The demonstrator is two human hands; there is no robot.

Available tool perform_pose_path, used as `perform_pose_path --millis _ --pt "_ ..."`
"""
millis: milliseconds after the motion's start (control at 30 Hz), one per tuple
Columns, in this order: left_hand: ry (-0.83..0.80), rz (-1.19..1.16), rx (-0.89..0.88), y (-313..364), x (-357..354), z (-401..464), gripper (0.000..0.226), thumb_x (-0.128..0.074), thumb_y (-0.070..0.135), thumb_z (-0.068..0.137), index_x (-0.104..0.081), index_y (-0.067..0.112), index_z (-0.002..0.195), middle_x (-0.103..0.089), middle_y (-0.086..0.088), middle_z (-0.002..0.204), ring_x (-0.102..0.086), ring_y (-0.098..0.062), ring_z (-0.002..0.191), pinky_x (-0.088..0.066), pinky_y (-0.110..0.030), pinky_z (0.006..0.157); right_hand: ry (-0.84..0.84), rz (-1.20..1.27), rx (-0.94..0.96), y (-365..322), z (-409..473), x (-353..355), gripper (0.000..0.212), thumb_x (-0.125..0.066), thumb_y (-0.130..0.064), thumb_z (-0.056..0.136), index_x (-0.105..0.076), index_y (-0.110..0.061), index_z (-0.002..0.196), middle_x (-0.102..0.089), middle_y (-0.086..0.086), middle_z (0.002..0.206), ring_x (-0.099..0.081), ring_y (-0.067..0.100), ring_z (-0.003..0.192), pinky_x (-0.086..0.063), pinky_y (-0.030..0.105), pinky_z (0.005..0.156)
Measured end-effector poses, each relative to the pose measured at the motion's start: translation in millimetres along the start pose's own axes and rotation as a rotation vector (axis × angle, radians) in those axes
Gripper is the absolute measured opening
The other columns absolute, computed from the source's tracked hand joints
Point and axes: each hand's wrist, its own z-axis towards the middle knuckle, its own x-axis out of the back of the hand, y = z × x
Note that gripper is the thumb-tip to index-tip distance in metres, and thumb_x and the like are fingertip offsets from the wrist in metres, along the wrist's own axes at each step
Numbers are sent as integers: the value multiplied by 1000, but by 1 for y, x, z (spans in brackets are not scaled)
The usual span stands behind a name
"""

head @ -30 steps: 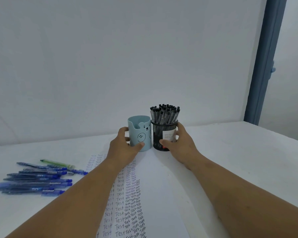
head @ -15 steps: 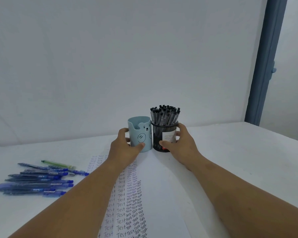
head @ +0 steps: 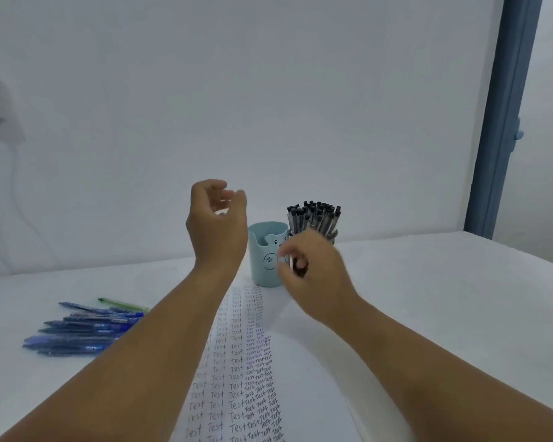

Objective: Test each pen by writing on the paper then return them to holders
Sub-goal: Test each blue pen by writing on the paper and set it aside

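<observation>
Both hands have come off the holders since a moment ago. Your left hand (head: 217, 223) is lifted above the table to the left of the blue cup, fingers loosely curled around nothing, so it's free. Your right hand (head: 313, 272) hangs in front of the mesh holder, blurred with motion, fingers bent; something dark shows by the fingertips, but whether that's a pen pinched there or the holder seen through the gap, I cannot tell.

Working outward: the blue bear cup (head: 266, 255) stands just past the far end of the paper (head: 310, 378) with no pens showing above its rim. Right beside it, the black mesh holder (head: 332, 234) is packed with black-capped pens (head: 313, 213), upright and fanned. Columns of "Test" run down the paper's left part. Well off to the left, the blue pens (head: 83, 330) lie in a loose heap on the table (head: 444, 314), a green pen (head: 122, 304) at the far edge.

Handling, as I judge it: these pens are light, stiff and smooth, and they'll roll. Take one at mid-barrel with thumb and two fingers. From the packed holder, pull a single cap straight up so its neighbours don't tip out. The empty cup is light too, so steady it when dropping pens in.
</observation>
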Motion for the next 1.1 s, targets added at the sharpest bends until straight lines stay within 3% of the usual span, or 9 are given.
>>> perform_pose_path --millis 100,167,267,433,667,800,900,1100 --pt "-59 37 6 21 -1 10 10 -67 23 90 -62 22 98 -62 13 87 -55 9 70 -43 -6 64 -523 -98 -121 -7 -11 -12 32 -76 -40 87 -70 -26 115 -60 -10 115 -51 -2 91 -45 19 85" --pt "-119 96 35 26 6 12 8 -67 22 89 -63 23 96 -63 12 89 -57 4 74 -43 -9 65 -650 -186 -133 -9 -15 -15 38 -75 -48 84 -72 -28 117 -61 -10 119 -54 3 101 -48 27 94" --pt "-223 224 55 21 31 7 7 -68 21 89 -64 22 95 -65 10 89 -58 -3 77 -44 -15 67 -683 -206 -111 -14 -16 -14 36 -73 -47 87 -75 -23 113 -67 -9 113 -58 7 103 -50 31 94" --pt "-437 466 -43 -8 99 -10 9 -71 19 88 -65 23 92 -67 9 84 -62 -6 78 -44 -5 65 -660 -273 -48 -25 -19 -14 31 -69 -44 91 -75 -23 112 -69 -10 109 -59 7 99 -50 31 93" --pt "-660 761 -2 -24 192 6 20 -69 12 85 -68 32 92 -68 16 94 -60 -2 96 -44 -14 77 -664 -339 65 -59 -15 -29 26 -62 -43 96 -69 -27 116 -65 -13 113 -53 5 100 -45 24 90" --pt "-664 704 98 -31 226 4 27 -67 1 81 -74 27 78 -70 17 85 -63 2 84 -46 -15 73 -718 -277 131 -84 -8 -59 26 -62 -40 97 -70 -26 117 -66 -12 112 -49 -1 88 -37 16 78" --pt "-604 605 138 -32 234 4 28 -62 -5 79 -76 20 77 -72 13 79 -62 1 69 -44 -12 63 -746 -223 143 -96 -8 -83 25 -65 -39 95 -73 -26 116 -67 -12 108 -49 -7 78 -33 7 69" --pt "-653 568 172 -40 237 1 31 -62 -6 77 -76 22 78 -72 11 85 -64 1 74 -44 -9 61 -781 -205 68 -104 -11 -109 17 -66 -38 93 -77 -28 99 -68 -14 92 -55 -3 73 -38 14 67"
